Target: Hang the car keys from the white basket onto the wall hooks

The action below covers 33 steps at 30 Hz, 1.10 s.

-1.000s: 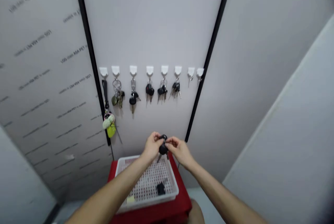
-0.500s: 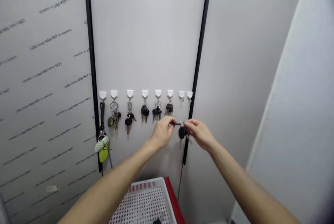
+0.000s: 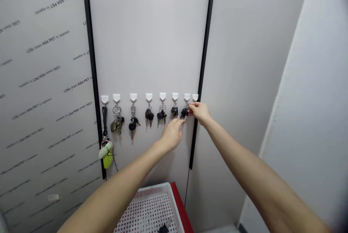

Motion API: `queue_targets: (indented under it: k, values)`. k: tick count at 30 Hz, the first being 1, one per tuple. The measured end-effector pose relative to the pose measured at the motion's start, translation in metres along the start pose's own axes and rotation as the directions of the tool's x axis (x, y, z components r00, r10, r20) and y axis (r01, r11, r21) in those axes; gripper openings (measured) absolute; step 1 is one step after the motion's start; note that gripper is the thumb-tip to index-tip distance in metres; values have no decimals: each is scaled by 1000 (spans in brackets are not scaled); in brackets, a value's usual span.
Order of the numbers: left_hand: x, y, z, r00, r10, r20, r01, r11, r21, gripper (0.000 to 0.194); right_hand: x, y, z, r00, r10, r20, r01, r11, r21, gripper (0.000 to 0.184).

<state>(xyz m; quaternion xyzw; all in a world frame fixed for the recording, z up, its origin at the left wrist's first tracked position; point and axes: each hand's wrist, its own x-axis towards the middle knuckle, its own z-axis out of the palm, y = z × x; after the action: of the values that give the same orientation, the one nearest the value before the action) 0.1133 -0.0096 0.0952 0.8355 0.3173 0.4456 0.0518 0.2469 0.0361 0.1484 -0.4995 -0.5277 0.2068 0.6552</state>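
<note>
Pinched in the fingertips of my right hand [image 3: 199, 112] is a bunch of black-headed keys [image 3: 184, 112], up against the second white hook from the right [image 3: 187, 97]. Whether its ring is seated on that hook is hard to see behind the fingers. Just below and to the left is my left hand [image 3: 172, 134], fingertips close to the bunch's lower end and thumb apart from them; I see nothing held in it. Another bunch of black-headed keys [image 3: 174, 111] hangs on the neighbouring hook to the left, above my left hand.
Several more key bunches hang along the row, including keys with a green tag [image 3: 108, 158] at far left. My right hand is just below the rightmost hook [image 3: 195, 97]. Black handle strips [image 3: 206, 51] edge the panel. Below stands a white perforated basket [image 3: 172, 204] with a dark item [image 3: 163, 228].
My right hand has moved up, bringing the key bunch from below the row to the hook. My left hand has shifted slightly up and no longer grips the dark piece.
</note>
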Motion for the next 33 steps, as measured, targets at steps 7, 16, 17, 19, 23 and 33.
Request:
queue_targets:
  k: [7, 16, 17, 19, 23, 33]
  values:
    - [-129, -50, 28, 865, -333, 374, 349, 937, 28, 33, -55, 35, -1, 939, -331, -92, 284, 899, -334, 26]
    - [-212, -60, 72, 611, -415, 675, 376, 902, 214, 21, -218, 135, 28, 344, 310, 886, 720, 518, -461, 19]
    - [-211, -60, 72, 581, -434, 688, 389, 891, 233, 20, -225, 140, 29, 342, 339, 877, 753, 460, -471, 19]
    - [-211, -61, 68, 542, -470, 697, 420, 869, 260, 19, -231, 146, 30, 325, 359, 875, 776, 427, -464, 21]
    - [-218, -63, 58, 545, -457, 703, 460, 864, 205, 22, -230, 149, 29, 293, 372, 881, 714, 527, -461, 23]
    - [-199, -62, 45, 762, -467, 449, 568, 814, -117, 20, -223, 135, 28, 583, 165, 795, 354, 830, -432, 17]
